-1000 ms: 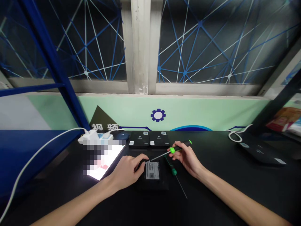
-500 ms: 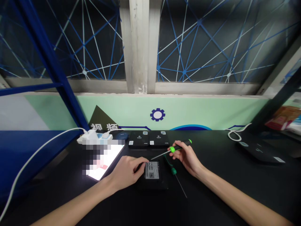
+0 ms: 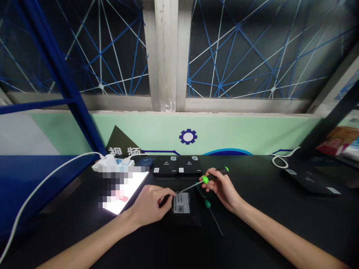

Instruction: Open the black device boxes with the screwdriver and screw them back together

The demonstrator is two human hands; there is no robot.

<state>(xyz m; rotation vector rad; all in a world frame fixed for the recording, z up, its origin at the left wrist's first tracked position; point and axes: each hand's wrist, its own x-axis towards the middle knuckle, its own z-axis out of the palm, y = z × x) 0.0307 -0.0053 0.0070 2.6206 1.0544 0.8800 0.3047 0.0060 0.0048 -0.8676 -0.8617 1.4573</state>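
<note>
A small black device (image 3: 182,215) with a grey label lies on the black table (image 3: 252,224) in front of me. My left hand (image 3: 153,203) rests on its left edge, fingers curled and pinched at the label's top corner. My right hand (image 3: 223,188) is closed round a black and green screwdriver (image 3: 209,177), whose metal tip reaches down to that same corner. A second, thin green-handled screwdriver (image 3: 209,209) lies on the table just right of the device.
Two more black devices (image 3: 178,166) sit side by side farther back. A lit tablet (image 3: 123,190) lies to the left, with a white power strip (image 3: 112,164) and cable behind it. A black box (image 3: 308,179) and white cable (image 3: 280,160) are at the right.
The screwdriver tip has dipped slightly lower toward the device's top-left corner. My left fingers have shifted a little at that corner. Otherwise both hands stay in place.
</note>
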